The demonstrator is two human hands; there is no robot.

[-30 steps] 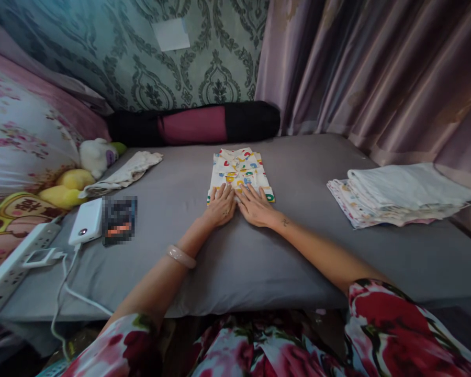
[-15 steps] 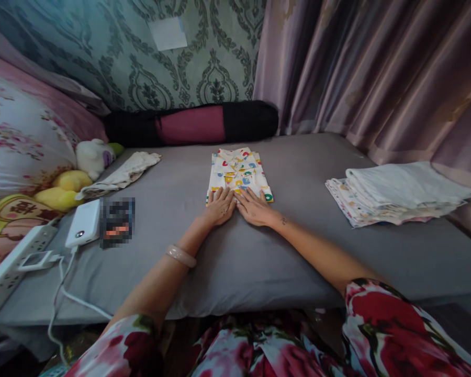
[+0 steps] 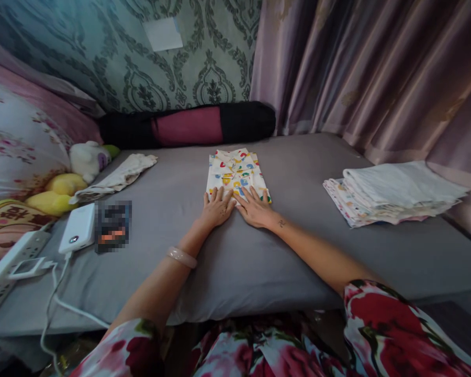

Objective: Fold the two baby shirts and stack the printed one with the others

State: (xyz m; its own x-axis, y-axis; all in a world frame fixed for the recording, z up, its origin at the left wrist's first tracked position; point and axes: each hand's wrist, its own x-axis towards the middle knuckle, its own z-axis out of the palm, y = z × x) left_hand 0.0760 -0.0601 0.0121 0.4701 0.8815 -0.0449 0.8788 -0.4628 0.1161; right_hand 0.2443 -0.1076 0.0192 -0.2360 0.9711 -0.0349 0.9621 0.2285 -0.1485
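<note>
A small folded garment (image 3: 235, 168), cream with coloured letter prints, lies in the middle of the grey bed (image 3: 227, 251). My left hand (image 3: 216, 207) lies flat with fingers spread on its near edge. Beside it my right hand (image 3: 256, 208) rests flat as well, fingers stretched over the garment's near right corner. Both hands touch each other at the thumbs and hold nothing. A pale bangle (image 3: 181, 256) sits on my left wrist.
A stack of folded cloths (image 3: 392, 192) lies at the right by the curtain. A black and pink bolster (image 3: 188, 125) runs along the wall. At the left are a crumpled cream cloth (image 3: 118, 177), plush toys (image 3: 68, 178), a white power bank (image 3: 77, 234) with cable, and a power strip (image 3: 8, 264).
Both hands have slid a little towards me along the garment's near edge. The view has shifted slightly, otherwise nothing has moved.
</note>
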